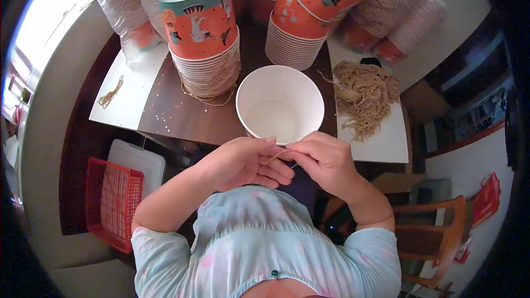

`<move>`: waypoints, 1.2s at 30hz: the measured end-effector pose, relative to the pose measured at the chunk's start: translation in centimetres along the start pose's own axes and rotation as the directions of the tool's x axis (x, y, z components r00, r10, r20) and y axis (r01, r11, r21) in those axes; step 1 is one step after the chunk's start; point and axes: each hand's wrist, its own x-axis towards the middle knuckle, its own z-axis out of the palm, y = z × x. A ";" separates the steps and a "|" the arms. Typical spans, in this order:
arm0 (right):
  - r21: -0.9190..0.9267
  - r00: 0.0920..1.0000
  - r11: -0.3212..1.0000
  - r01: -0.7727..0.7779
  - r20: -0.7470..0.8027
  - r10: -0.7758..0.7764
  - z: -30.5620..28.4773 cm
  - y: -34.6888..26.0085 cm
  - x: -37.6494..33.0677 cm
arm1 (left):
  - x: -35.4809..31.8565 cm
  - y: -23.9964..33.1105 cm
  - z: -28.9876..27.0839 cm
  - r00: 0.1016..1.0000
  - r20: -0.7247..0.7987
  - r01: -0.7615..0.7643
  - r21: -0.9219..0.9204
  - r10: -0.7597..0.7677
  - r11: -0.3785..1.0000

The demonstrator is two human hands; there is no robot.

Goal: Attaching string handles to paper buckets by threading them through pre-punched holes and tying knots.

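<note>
A white-lined paper bucket (249,98) stands at the table's near edge, its mouth tipped toward me. My right hand (327,161) is closed at its near rim, pinching a thin tan cord (277,155) between thumb and fingers. Turned palm up beside it, my left hand (243,161) has its fingers stretched out, with the cord running by them. The left thumb lies against or very close to the rim; I cannot tell which. Behind to the left, a stack of orange printed paper buckets (199,27) has loops of similar cord around its lower rims.
Another bucket stack (301,22) leans at the back right. A heap of tan cords (364,99) lies on the table's white right end, and a few strands (111,92) lie on the left end. Plastic-wrapped stacks (386,0) line the back. A red basket (113,201) sits below left, a wooden chair (450,237) at right.
</note>
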 end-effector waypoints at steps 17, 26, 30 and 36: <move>0.746 0.942 0.576 -0.336 0.272 0.198 1.5 -1.1 -2.5 | -2.3 -2.5 2.7 0.799 0.070 -0.311 0.898 0.597 0.311; 0.370 0.967 0.906 -0.203 0.221 0.127 1.1 -1.9 -1.9 | -2.8 -1.6 2.7 0.885 -0.083 -0.203 0.818 0.459 0.539; 0.223 0.994 0.972 0.071 0.060 -0.087 1.0 -1.1 -1.2 | -2.4 -1.3 2.0 0.891 -0.136 -0.203 0.734 0.434 0.648; -0.209 0.991 0.971 0.115 -0.045 -0.128 -1.8 5.2 5.5 | -0.2 4.0 0.0 0.389 -0.067 0.117 0.993 0.919 0.024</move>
